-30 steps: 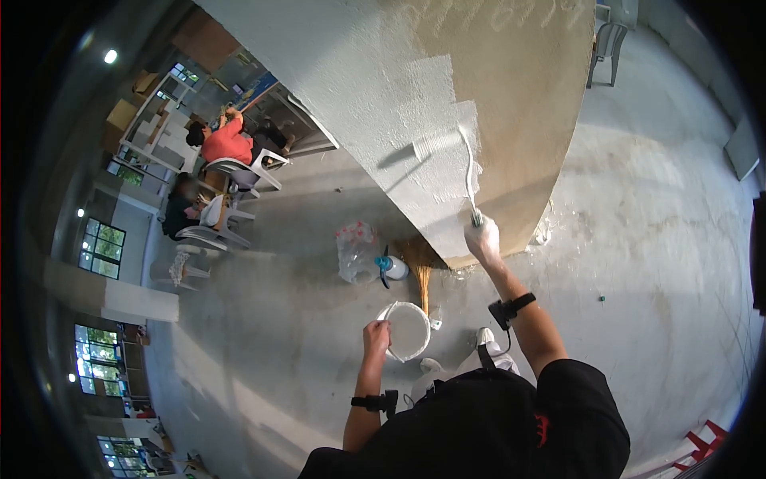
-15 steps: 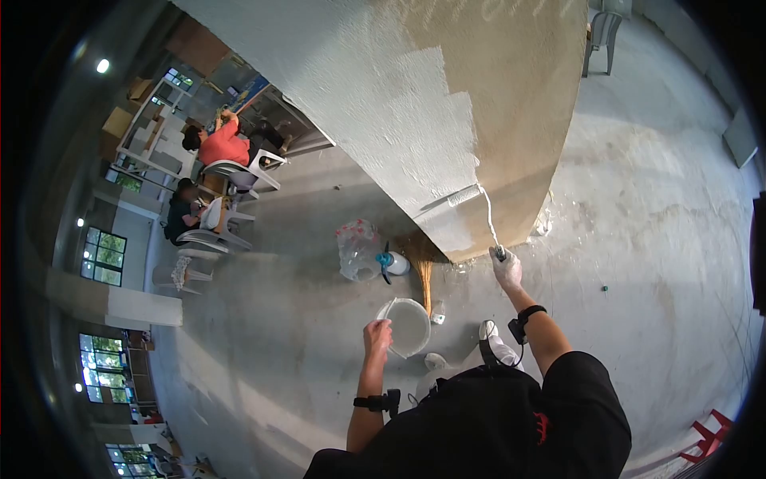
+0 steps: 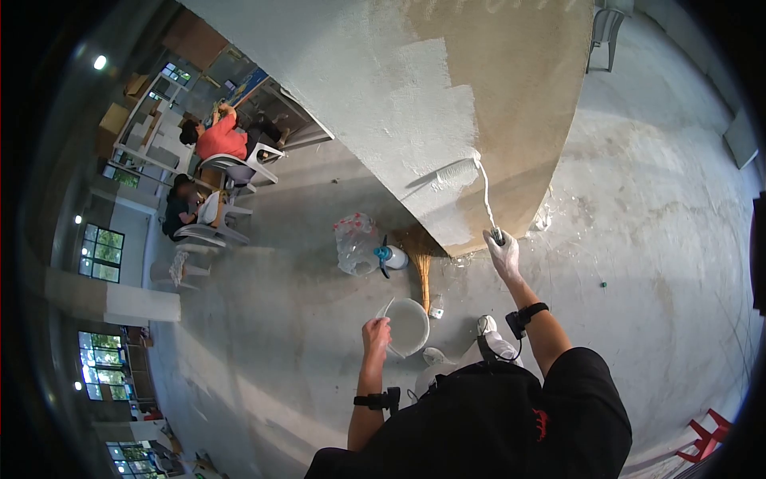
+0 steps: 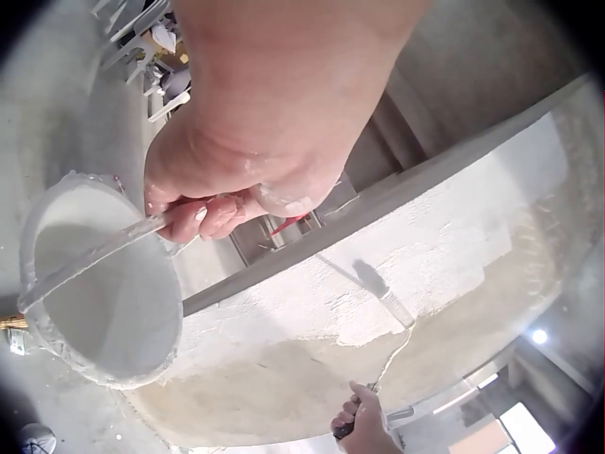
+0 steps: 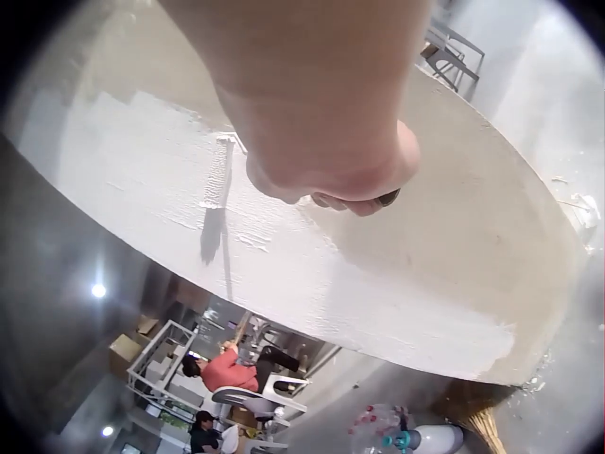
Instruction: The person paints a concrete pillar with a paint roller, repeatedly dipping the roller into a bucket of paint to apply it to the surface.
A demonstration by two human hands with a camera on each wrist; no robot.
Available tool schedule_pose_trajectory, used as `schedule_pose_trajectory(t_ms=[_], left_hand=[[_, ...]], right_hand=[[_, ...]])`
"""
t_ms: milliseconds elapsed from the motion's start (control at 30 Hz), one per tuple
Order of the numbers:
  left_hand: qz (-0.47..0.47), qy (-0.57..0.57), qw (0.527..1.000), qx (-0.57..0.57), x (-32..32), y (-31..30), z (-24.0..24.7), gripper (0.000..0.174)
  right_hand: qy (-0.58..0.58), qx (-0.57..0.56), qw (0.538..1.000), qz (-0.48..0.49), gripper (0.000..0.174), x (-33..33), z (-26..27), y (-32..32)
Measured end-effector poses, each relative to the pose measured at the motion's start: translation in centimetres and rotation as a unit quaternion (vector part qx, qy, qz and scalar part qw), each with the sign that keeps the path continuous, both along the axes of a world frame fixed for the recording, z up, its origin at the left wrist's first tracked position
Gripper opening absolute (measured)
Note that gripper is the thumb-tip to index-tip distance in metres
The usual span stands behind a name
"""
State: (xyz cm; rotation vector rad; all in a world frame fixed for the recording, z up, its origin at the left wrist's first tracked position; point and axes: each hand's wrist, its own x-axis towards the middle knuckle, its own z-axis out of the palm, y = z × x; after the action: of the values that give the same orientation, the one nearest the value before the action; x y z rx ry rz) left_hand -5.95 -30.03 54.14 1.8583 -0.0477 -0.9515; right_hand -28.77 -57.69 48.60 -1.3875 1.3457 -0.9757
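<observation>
My right hand (image 3: 503, 254) grips the handle of a paint roller (image 3: 456, 172), whose sleeve is pressed on the rough wall (image 3: 511, 96) at the edge between fresh white paint and bare tan plaster. In the right wrist view the curled right hand (image 5: 331, 142) fills the top and the roller (image 5: 223, 180) shows against the wall. My left hand (image 3: 376, 333) holds the thin wire handle of a white paint bucket (image 3: 407, 326) hanging low. The left wrist view shows the fingers (image 4: 222, 213) curled round that handle above the bucket (image 4: 95, 284).
At the wall's foot lie a crumpled plastic bag (image 3: 355, 243), a spray bottle (image 3: 391, 259) and a straw broom (image 3: 420, 267). Two people sit on white plastic chairs (image 3: 227, 172) at far left. A grey chair (image 3: 602, 28) stands at top right. The concrete floor (image 3: 654, 207) spreads around.
The roller went down the wall from a second ago, then came a little back up. My right hand followed. The bucket in my left hand hardly moved.
</observation>
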Motion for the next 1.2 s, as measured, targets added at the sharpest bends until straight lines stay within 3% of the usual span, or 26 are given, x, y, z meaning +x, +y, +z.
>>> schedule_pose_trajectory(t_ms=[267,500,667,767,867,1000,1067,1100,1200], left_hand=[[0.007,-0.001,1.000,-0.023,0.1,0.3,-0.2,0.011],[0.013,0.009,1.000,-0.019,0.1,0.3,-0.2,0.011],[0.006,0.001,1.000,-0.022,0.1,0.5,-0.7,0.012],[0.004,0.004,1.000,-0.006,0.5,0.5,-1.2,0.012],[-0.005,-0.018,1.000,-0.013,0.8,1.1,-1.8,0.012],[0.023,-0.038,0.999,-0.016,1.1,1.1,-0.8,0.011],[0.009,-0.019,1.000,-0.016,1.1,1.2,-0.1,0.010],[0.001,-0.012,1.000,-0.023,1.3,1.2,-0.1,0.010],[-0.035,-0.030,0.999,-0.022,1.6,0.9,0.0,0.011]], right_hand=[[-0.012,0.026,1.000,-0.013,0.035,0.8,3.1,-2.2],[0.144,0.063,0.987,0.026,0.047,-0.7,-2.5,-3.3],[0.154,0.049,0.987,0.000,0.051,-2.0,-5.9,-1.7],[0.148,0.096,0.984,0.016,0.051,-1.5,-3.2,-1.2],[0.098,0.044,0.994,-0.007,0.051,-0.9,-1.5,-2.5],[0.051,0.014,0.998,0.030,0.049,0.4,6.5,-4.1],[-0.014,-0.065,0.996,0.054,0.046,0.7,9.7,-5.2],[-0.016,-0.046,0.996,0.075,0.042,0.7,11.7,-5.8],[-0.081,-0.131,0.987,0.053,0.037,1.2,17.9,-6.2]])
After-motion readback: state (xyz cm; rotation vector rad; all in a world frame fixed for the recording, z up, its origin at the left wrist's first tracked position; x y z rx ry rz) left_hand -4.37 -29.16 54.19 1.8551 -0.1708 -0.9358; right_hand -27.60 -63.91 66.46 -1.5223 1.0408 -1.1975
